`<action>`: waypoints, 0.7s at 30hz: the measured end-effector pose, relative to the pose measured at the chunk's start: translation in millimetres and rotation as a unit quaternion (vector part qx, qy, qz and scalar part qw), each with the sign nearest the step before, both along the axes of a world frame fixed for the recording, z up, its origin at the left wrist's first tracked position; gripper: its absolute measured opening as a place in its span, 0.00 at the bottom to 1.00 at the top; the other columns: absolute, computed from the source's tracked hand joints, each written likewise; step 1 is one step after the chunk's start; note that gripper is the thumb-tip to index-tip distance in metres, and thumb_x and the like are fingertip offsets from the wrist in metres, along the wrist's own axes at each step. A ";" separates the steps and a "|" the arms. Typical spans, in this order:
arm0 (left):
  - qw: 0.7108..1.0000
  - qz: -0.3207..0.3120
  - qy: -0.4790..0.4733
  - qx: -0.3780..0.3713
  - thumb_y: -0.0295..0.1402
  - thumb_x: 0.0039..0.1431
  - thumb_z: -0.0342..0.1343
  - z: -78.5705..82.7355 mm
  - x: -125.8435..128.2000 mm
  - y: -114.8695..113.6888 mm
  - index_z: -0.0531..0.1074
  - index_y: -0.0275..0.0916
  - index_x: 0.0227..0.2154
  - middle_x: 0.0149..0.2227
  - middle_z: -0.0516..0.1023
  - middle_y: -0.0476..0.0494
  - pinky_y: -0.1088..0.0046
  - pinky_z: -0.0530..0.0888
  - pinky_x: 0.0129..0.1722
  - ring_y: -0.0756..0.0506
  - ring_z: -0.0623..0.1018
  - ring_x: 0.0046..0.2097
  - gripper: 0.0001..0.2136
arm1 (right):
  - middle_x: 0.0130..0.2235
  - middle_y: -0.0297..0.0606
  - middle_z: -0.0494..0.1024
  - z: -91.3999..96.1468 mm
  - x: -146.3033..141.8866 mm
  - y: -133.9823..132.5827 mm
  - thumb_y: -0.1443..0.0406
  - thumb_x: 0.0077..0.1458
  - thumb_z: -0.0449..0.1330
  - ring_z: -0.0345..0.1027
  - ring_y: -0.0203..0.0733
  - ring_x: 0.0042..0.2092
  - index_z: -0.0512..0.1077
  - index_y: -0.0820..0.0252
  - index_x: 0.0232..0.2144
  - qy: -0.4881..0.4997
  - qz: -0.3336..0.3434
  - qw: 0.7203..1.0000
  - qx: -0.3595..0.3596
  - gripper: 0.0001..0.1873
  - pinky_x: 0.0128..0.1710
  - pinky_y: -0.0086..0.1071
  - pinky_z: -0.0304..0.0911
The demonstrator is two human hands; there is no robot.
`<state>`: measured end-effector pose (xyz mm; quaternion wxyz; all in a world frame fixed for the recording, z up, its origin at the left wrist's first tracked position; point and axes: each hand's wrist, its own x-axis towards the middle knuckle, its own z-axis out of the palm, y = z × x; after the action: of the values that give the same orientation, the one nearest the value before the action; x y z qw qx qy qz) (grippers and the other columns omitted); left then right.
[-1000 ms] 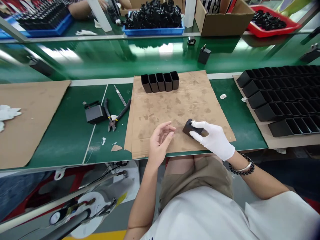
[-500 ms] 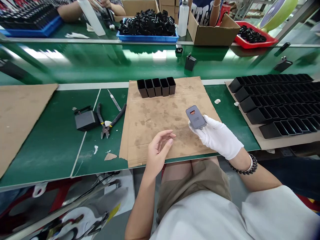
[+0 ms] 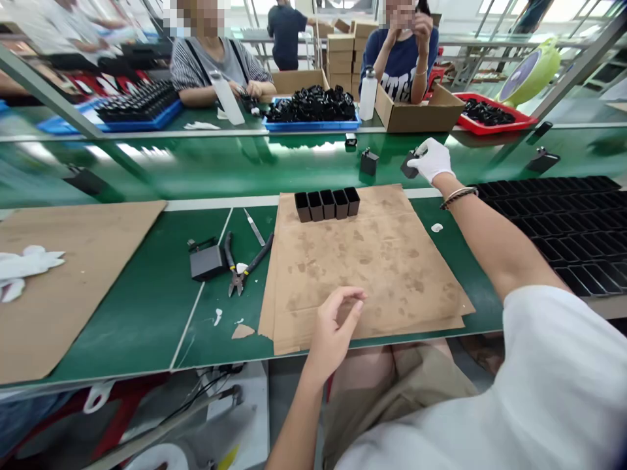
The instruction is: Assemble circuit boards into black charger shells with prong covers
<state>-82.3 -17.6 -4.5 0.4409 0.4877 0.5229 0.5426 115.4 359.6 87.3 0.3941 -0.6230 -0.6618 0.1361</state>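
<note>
My right hand (image 3: 434, 160), in a white glove, reaches out over the shiny green belt and grips a black plug charger (image 3: 409, 167) at its prong end. Another black charger (image 3: 368, 163) stands on the belt to its left. My bare left hand (image 3: 337, 326) hovers at the near edge of a stained cardboard sheet (image 3: 377, 261), fingers curved, thumb apart, nothing in it. Along the sheet's far edge stands a short row of open black cases (image 3: 327, 205).
Left of the sheet lie side cutters (image 3: 236, 281), a slim pointed tool (image 3: 255, 228) and a black charger (image 3: 208, 262). Rows of black cases (image 3: 553, 222) fill the right side. A white glove (image 3: 29, 264) rests far left. Co-workers sit across the belt behind a blue tray (image 3: 313, 125).
My right hand has moved from above the cardboard, forward to the belt, with the charger in it. The view has tilted up. My left hand keeps much the same pose.
</note>
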 end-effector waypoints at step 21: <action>0.998 -0.031 -0.021 -0.048 0.43 0.69 0.56 3.5 -0.1 4.4 0.78 0.40 0.44 0.44 0.80 0.42 0.70 0.73 0.52 0.44 0.78 0.49 0.13 | 0.67 0.38 0.70 20.9 -93.2 -72.8 0.74 0.52 0.60 0.69 0.51 0.62 0.66 0.51 0.67 -0.376 0.404 0.830 -0.083 0.40 0.60 0.40 0.67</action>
<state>-82.4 -13.2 -1.0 0.4913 0.4701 0.5235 0.5133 22.2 286.9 108.2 -0.0281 -0.3338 -0.9376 0.0932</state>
